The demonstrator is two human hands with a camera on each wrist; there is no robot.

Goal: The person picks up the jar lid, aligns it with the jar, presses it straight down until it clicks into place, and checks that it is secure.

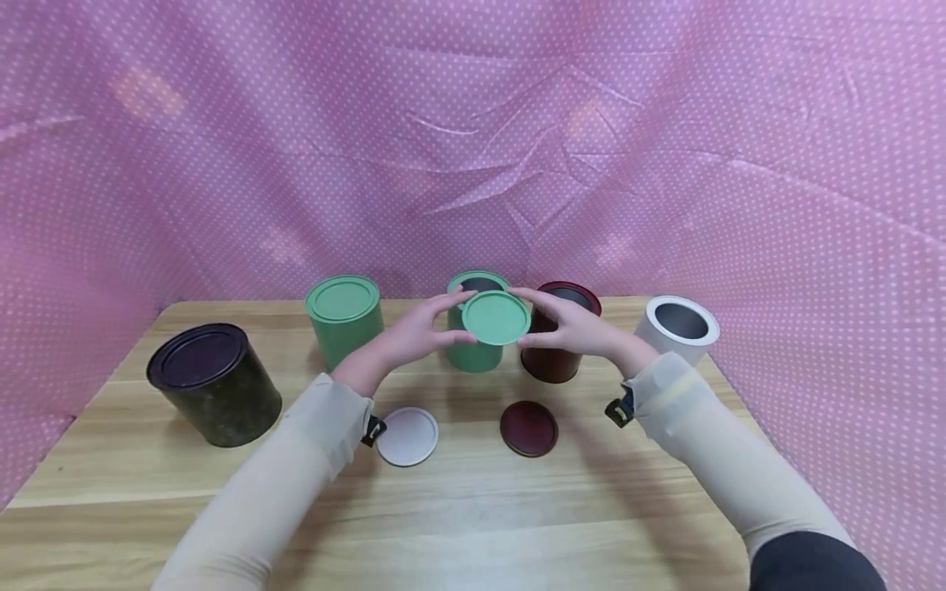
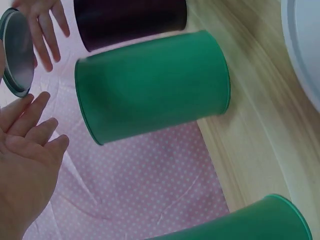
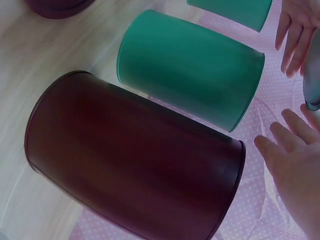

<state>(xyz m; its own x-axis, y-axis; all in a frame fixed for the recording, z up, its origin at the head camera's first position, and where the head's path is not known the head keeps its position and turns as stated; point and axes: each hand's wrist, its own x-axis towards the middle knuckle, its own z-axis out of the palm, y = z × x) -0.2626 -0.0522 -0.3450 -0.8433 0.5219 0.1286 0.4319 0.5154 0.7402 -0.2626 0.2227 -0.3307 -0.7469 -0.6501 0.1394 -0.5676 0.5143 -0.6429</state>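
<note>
Both hands are holding a green lid (image 1: 496, 318) in the air, and in the left wrist view it is hanging apart from the rim of an open green can (image 1: 473, 359). The left hand (image 1: 424, 328) is gripping the lid's rim at 9 o'clock and the right hand (image 1: 567, 326) at 3 o'clock, each partly spread, with thumb and fingertips pinching the edge.

Taking the lid as the clock's centre in the head view, the open green can is standing just behind it, towards 11 o'clock. An uncovered dark red can (image 1: 550, 363) is standing at 3 o'clock, partly behind the right hand, and an uncovered white can (image 1: 674, 345) is standing farther out in that direction. A lidded green can (image 1: 343, 335) is standing at 9 o'clock, while a lidded black can (image 1: 225, 402) is standing well apart, between 8 and 9 o'clock. A white lid (image 1: 408, 437) is lying on the wooden surface (image 1: 473, 525) at 7 o'clock, and a dark red lid (image 1: 529, 428) is lying between 5 and 6 o'clock. Pink polka-dot cloth (image 1: 473, 123) is hanging behind everything.
</note>
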